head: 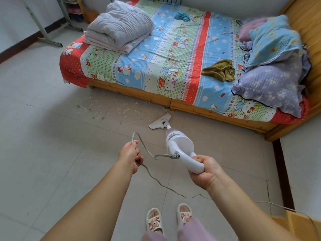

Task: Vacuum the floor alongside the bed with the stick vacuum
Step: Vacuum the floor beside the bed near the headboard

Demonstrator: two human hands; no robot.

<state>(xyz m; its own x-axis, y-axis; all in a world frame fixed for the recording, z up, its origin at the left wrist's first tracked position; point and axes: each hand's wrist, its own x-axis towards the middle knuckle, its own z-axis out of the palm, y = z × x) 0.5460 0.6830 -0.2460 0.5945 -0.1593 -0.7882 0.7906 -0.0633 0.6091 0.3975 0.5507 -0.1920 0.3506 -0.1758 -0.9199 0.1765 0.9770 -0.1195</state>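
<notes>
My right hand [204, 171] grips the curved handle of the white stick vacuum [178, 143]. Its floor head [160, 121] lies flat on the tiles just in front of the wooden bed frame [132, 92]. My left hand [131, 154] holds a loop of the grey power cord [147, 152], which runs from the handle, through my fist and away across the floor to the right. Pale crumbs and dark bits of debris [104, 108] are scattered on the floor to the left of the vacuum head, along the bed's side.
The bed carries a cartoon-print sheet [156, 54], a folded quilt [119, 26], pillows [271, 80] and an olive cloth [219, 69]. A metal stand's foot [50, 41] is at the far left. My slippered feet [169, 219] stand below. A wooden piece of furniture [295, 225] is at the bottom right.
</notes>
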